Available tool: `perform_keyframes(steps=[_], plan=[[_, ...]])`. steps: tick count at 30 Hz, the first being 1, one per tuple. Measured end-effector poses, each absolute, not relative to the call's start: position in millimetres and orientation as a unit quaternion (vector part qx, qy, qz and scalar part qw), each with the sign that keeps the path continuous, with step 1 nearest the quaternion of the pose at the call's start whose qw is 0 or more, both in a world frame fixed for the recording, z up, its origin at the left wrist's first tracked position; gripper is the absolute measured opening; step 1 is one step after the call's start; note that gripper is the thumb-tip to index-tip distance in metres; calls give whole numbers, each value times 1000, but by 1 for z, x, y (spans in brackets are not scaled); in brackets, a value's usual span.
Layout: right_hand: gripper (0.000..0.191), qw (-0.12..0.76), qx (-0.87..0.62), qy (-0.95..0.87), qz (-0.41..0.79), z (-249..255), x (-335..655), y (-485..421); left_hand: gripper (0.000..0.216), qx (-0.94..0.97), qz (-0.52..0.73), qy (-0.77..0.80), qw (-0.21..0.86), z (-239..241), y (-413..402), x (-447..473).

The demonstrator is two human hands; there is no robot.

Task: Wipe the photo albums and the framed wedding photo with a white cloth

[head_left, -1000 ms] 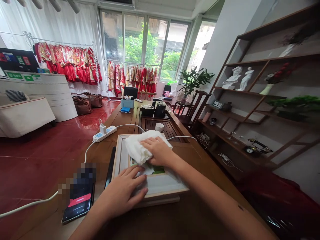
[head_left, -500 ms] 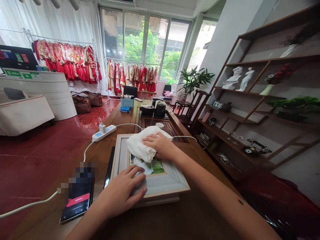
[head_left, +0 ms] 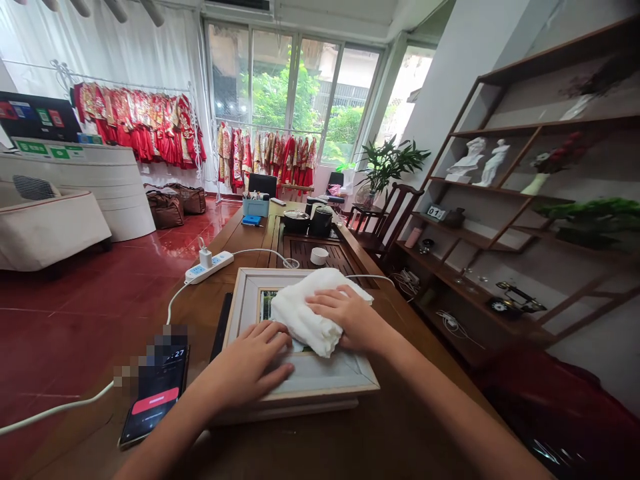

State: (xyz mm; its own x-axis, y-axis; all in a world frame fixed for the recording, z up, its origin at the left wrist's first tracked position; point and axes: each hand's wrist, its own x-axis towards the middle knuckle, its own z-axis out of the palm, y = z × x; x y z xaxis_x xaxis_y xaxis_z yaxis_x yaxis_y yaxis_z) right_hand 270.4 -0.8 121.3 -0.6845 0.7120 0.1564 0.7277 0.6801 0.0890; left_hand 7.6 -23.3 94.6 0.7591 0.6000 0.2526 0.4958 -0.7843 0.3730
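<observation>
A picture frame (head_left: 320,375) with a pale wooden border lies flat on the brown table, on top of another pale frame-like piece. Folded and bunched, a white cloth (head_left: 305,313) covers much of its picture and its right side. My right hand (head_left: 345,317) presses on the cloth, fingers curved over it. At the frame's lower left, my left hand (head_left: 257,367) rests with fingers spread, touching the border and the picture's edge. Most of the picture is hidden under the cloth and hands.
A phone (head_left: 157,400) lies left of the frame beside a white cable. Beyond it sits a white power strip (head_left: 209,267) with a plug. Past the frame are a tea tray (head_left: 300,252), a white cup (head_left: 319,256) and a dark kettle (head_left: 320,220). Wooden shelves (head_left: 487,240) stand at right.
My right hand and the cloth have slid right and toward me across the frame, uncovering its upper left part. My left hand has stayed in nearly the same place.
</observation>
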Motion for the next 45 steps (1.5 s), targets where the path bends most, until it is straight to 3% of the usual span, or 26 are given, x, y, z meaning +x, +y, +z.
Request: perform_keyframes(steps=[12, 25, 38, 45], plan=[[48, 67, -463, -875, -123, 127, 272, 37, 32, 935, 179, 278, 127, 90, -25, 8], [56, 71, -315, -944, -70, 124, 196, 47, 32, 933, 178, 288, 124, 89, -27, 9], [49, 80, -463, -877, -103, 134, 294, 31, 33, 937, 166, 285, 113, 88, -27, 9], [43, 83, -467, -877, -80, 136, 289, 8, 31, 935, 168, 291, 116, 87, -26, 9]])
